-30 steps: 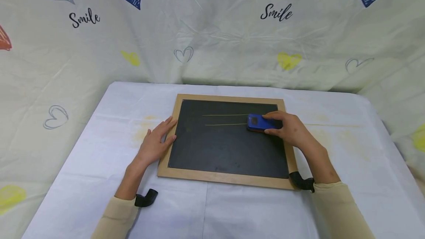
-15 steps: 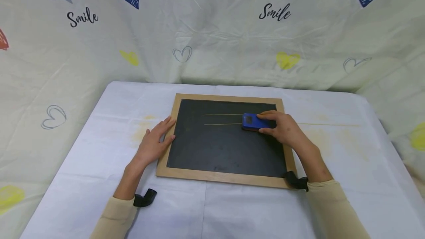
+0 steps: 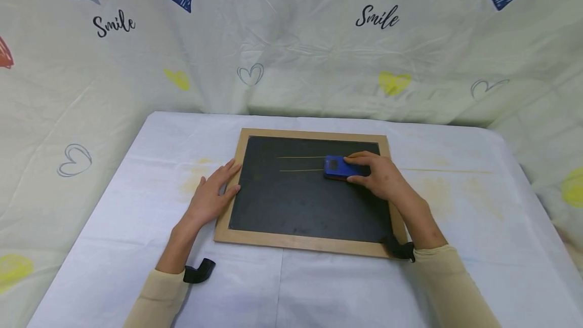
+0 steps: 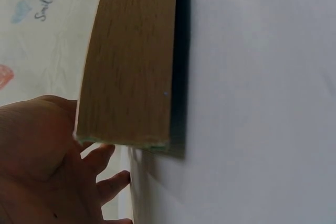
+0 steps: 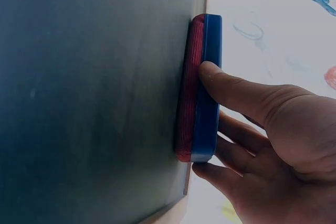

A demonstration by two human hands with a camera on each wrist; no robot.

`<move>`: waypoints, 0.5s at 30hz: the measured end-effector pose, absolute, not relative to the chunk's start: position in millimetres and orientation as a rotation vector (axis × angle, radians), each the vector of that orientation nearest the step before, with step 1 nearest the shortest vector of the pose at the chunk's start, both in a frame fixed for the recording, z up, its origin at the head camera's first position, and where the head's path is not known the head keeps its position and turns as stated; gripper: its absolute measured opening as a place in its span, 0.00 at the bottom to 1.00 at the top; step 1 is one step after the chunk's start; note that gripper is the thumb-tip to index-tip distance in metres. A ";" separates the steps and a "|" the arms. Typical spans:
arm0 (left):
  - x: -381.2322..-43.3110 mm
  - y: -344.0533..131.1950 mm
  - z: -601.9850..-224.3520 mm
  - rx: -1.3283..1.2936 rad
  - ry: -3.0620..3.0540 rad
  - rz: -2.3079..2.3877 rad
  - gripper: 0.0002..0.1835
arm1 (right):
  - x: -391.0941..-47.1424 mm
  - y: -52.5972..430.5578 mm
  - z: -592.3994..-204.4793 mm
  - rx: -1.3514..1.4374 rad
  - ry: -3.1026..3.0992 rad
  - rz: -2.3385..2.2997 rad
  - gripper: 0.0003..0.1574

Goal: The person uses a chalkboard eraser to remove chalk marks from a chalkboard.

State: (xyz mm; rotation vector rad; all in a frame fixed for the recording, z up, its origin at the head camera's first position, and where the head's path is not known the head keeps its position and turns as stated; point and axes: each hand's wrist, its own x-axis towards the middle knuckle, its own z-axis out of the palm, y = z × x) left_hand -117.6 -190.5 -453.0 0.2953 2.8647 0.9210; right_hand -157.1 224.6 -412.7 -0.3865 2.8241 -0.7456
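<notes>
A wood-framed chalkboard [image 3: 291, 201] lies on the white-covered table. Two thin yellow chalk lines [image 3: 300, 157] run across its upper half and end at a blue chalkboard eraser [image 3: 337, 167]. My right hand [image 3: 382, 176] grips that eraser between thumb and fingers. Its red felt side [image 5: 189, 93] faces the dark board in the right wrist view. On the left, my left hand [image 3: 211, 194] rests along the wooden frame [image 3: 233, 186] with fingers extended. The left wrist view has the frame's wooden edge [image 4: 128, 61] close up, with the hand [image 4: 47, 156] beside it.
White cloth [image 3: 273, 287] covers the table, with yellow chalk smudges [image 3: 198, 176] left of the board and a yellow streak [image 3: 451, 170] to its right. A curtain [image 3: 300, 39] printed with hearts hangs behind. A black wrist mount [image 3: 398, 248] overlaps the board's lower right corner.
My right hand has slid the eraser leftward along the two chalk lines, and their visible part has become shorter. The left hand and the board stay in place.
</notes>
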 end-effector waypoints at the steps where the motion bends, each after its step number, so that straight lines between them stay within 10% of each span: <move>1: -117.6 -190.5 -452.9 0.297 2.865 0.921 0.33 | -157.3 224.0 -412.8 -0.388 2.826 -0.745 0.34; 15: -117.2 -190.4 -453.2 0.300 2.873 0.925 0.32 | -157.9 209.6 -415.1 -0.455 2.852 -0.735 0.34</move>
